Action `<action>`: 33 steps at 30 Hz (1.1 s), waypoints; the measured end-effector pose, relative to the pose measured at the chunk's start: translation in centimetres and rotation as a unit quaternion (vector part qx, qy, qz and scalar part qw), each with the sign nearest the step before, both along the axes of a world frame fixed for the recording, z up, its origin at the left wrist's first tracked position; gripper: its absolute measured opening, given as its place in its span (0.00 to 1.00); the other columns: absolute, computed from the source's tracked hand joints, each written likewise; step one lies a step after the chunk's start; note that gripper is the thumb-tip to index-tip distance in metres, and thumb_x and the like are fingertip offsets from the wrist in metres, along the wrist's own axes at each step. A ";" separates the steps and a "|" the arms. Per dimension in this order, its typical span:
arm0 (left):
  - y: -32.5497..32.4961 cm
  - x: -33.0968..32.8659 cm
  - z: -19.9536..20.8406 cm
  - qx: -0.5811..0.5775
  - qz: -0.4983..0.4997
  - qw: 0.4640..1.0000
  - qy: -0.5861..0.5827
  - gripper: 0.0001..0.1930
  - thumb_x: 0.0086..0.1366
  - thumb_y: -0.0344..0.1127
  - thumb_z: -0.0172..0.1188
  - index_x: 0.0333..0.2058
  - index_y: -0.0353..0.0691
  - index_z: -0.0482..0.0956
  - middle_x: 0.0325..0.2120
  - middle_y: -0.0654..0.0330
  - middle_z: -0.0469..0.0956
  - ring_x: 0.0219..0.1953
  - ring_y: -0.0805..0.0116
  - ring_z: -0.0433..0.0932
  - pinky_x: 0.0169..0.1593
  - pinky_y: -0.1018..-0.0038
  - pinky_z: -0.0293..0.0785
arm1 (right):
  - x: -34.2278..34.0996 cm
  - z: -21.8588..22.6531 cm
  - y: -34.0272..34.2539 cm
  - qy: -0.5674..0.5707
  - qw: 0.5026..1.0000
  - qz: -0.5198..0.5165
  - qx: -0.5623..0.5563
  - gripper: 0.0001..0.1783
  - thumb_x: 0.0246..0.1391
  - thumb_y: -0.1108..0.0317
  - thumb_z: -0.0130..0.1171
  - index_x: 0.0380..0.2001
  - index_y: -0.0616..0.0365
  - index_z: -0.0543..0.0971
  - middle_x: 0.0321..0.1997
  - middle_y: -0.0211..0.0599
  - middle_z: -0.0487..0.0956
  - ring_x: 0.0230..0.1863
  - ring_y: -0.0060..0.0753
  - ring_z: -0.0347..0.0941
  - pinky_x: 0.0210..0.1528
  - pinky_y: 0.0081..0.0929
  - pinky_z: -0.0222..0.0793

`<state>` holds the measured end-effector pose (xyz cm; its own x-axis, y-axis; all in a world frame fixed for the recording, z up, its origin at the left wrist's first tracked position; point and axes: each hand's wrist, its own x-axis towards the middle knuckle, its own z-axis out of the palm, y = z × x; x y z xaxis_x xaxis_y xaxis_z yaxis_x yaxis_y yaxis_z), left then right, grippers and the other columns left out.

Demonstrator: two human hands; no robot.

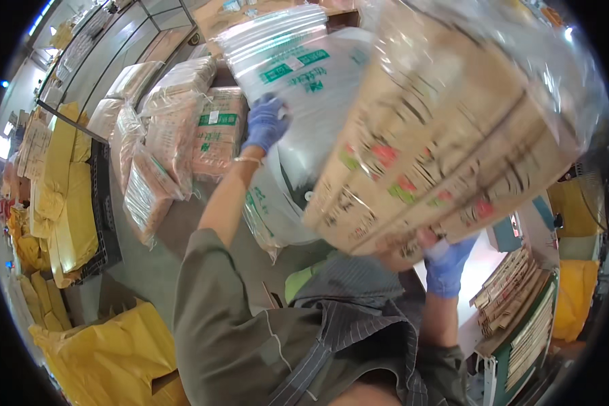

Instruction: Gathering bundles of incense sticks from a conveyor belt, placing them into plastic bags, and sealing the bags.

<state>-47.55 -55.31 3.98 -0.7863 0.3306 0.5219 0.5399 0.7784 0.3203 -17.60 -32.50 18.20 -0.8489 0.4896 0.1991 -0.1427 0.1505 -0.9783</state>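
Observation:
My right hand (450, 267), in a blue glove, grips the lower end of a large bundle of brown printed paper (413, 162) inside a clear plastic bag. The bundle is tilted and raised close in front of me, hiding much of the right side; its far end is blurred. My left hand (267, 122), also gloved in blue, has its fingers curled at the left edge of a stack of clear plastic bags (304, 74) with green print. Whether a bag edge lies in those fingers does not show.
Plastic-wrapped brown bundles (220, 128) are piled on the floor at the left. Beyond them stands a row of yellow packages (74, 203). A yellow sheet-wrapped load (115, 345) lies near left. At the right, flat brown pieces (511, 287) stand in a green-sided rack.

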 end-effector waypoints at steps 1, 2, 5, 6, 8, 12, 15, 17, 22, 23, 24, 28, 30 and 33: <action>-3.9 -3.1 -4.3 -0.114 0.066 0.991 -0.017 0.11 0.49 0.42 0.55 0.28 0.43 0.77 0.40 0.50 0.71 0.38 0.49 0.72 0.43 0.62 0.69 | -2.1 0.9 -1.2 0.031 0.999 0.014 0.038 0.51 0.26 0.65 0.70 0.56 0.65 0.55 0.50 0.42 0.67 0.50 0.34 0.66 0.52 0.32 0.64; -3.5 -4.7 -4.7 -0.120 0.074 0.968 -0.209 0.10 0.48 0.41 0.55 0.28 0.44 0.78 0.42 0.49 0.71 0.39 0.50 0.72 0.45 0.62 0.69 | -4.3 1.0 -1.6 0.052 0.995 0.006 0.089 0.51 0.27 0.65 0.70 0.56 0.66 0.55 0.50 0.43 0.67 0.50 0.34 0.66 0.51 0.32 0.65; -13.7 -9.2 -9.6 -0.198 -0.009 0.928 -0.314 0.13 0.52 0.39 0.52 0.35 0.45 0.79 0.50 0.49 0.67 0.46 0.54 0.71 0.50 0.64 0.67 | -10.4 1.9 -5.7 0.141 0.971 0.022 0.192 0.48 0.29 0.65 0.68 0.55 0.68 0.56 0.49 0.44 0.68 0.48 0.35 0.68 0.50 0.31 0.65; -17.3 -9.9 -11.1 -0.247 -0.089 0.888 -0.377 0.15 0.53 0.38 0.51 0.40 0.44 0.77 0.53 0.49 0.64 0.51 0.55 0.68 0.53 0.65 0.64 | -12.1 1.3 -7.5 0.171 0.962 0.032 0.211 0.46 0.30 0.66 0.67 0.54 0.68 0.57 0.49 0.45 0.67 0.48 0.35 0.68 0.49 0.30 0.66; -7.2 -9.3 -12.1 -0.392 -0.219 0.837 -0.312 0.18 0.54 0.38 0.52 0.45 0.41 0.73 0.54 0.50 0.64 0.53 0.57 0.65 0.56 0.66 0.60 | -15.9 -1.9 -9.4 0.219 0.921 -0.131 0.293 0.45 0.31 0.65 0.66 0.54 0.68 0.57 0.49 0.45 0.68 0.46 0.38 0.69 0.47 0.32 0.67; -16.1 -9.2 -20.8 0.021 -0.228 0.821 -0.522 0.25 0.58 0.37 0.53 0.54 0.34 0.63 0.54 0.54 0.64 0.57 0.62 0.58 0.61 0.70 0.50 | -16.4 -9.8 -17.8 0.099 0.985 -0.001 0.143 0.45 0.29 0.63 0.67 0.53 0.65 0.57 0.45 0.49 0.69 0.43 0.46 0.70 0.44 0.36 0.67; -27.7 -10.7 -24.2 -0.001 -0.297 0.852 -0.431 0.19 0.63 0.35 0.46 0.52 0.36 0.65 0.49 0.56 0.69 0.49 0.65 0.67 0.57 0.71 0.60 | -10.6 -16.0 -20.0 0.024 0.983 0.085 0.159 0.43 0.29 0.65 0.67 0.51 0.62 0.59 0.40 0.48 0.71 0.42 0.45 0.70 0.44 0.34 0.67; -34.2 -12.5 -20.6 0.091 -0.251 0.804 -0.531 0.19 0.64 0.34 0.42 0.54 0.38 0.64 0.49 0.55 0.69 0.49 0.65 0.69 0.56 0.71 0.61 | -7.0 -18.6 -18.5 0.003 0.983 0.114 0.144 0.41 0.29 0.65 0.67 0.50 0.61 0.61 0.39 0.46 0.71 0.41 0.44 0.71 0.44 0.33 0.67; -23.8 2.2 -25.4 -0.251 -0.294 0.764 -0.516 0.17 0.58 0.32 0.54 0.47 0.35 0.68 0.40 0.63 0.74 0.40 0.71 0.72 0.44 0.78 0.70 | -5.7 -20.9 -16.7 -0.121 0.961 0.132 0.211 0.35 0.27 0.69 0.63 0.45 0.61 0.65 0.38 0.52 0.69 0.42 0.54 0.67 0.46 0.39 0.64; -24.3 3.0 -23.3 -0.223 -0.285 0.764 -0.535 0.18 0.58 0.31 0.54 0.47 0.35 0.68 0.41 0.63 0.74 0.40 0.71 0.71 0.45 0.77 0.70 | -5.5 -20.6 -18.2 -0.122 0.963 0.129 0.200 0.35 0.27 0.69 0.63 0.45 0.61 0.65 0.38 0.52 0.69 0.42 0.54 0.67 0.46 0.39 0.64; -26.0 4.5 -21.4 -0.195 -0.282 0.762 -0.549 0.18 0.58 0.31 0.54 0.48 0.35 0.68 0.41 0.63 0.73 0.41 0.71 0.71 0.45 0.77 0.69 | -5.7 -20.3 -19.7 -0.004 0.965 0.160 0.208 0.36 0.27 0.70 0.62 0.47 0.62 0.65 0.40 0.53 0.68 0.43 0.55 0.66 0.47 0.40 0.63; -41.3 19.9 -14.2 -0.079 -0.279 0.745 -0.601 0.20 0.58 0.31 0.55 0.49 0.35 0.66 0.43 0.62 0.72 0.42 0.71 0.71 0.47 0.77 0.69 | -6.9 -19.9 -22.9 0.097 0.963 0.200 0.150 0.39 0.29 0.71 0.61 0.51 0.65 0.62 0.45 0.55 0.67 0.49 0.58 0.63 0.54 0.42 0.58; -35.7 14.4 -11.3 -0.021 -0.275 0.733 -0.622 0.21 0.57 0.30 0.55 0.50 0.35 0.66 0.43 0.62 0.72 0.43 0.71 0.70 0.47 0.77 0.68 | -6.4 -24.7 -22.2 0.087 0.966 0.185 0.156 0.40 0.29 0.70 0.61 0.52 0.66 0.61 0.47 0.56 0.67 0.50 0.57 0.62 0.55 0.41 0.57; -26.9 6.6 -6.8 0.103 -0.206 0.728 -0.645 0.22 0.57 0.30 0.56 0.51 0.35 0.65 0.45 0.62 0.71 0.44 0.71 0.70 0.49 0.76 0.68 | -4.0 -26.7 -20.6 -0.104 0.948 0.269 0.134 0.43 0.31 0.65 0.64 0.53 0.67 0.60 0.49 0.57 0.66 0.53 0.55 0.62 0.58 0.38 0.55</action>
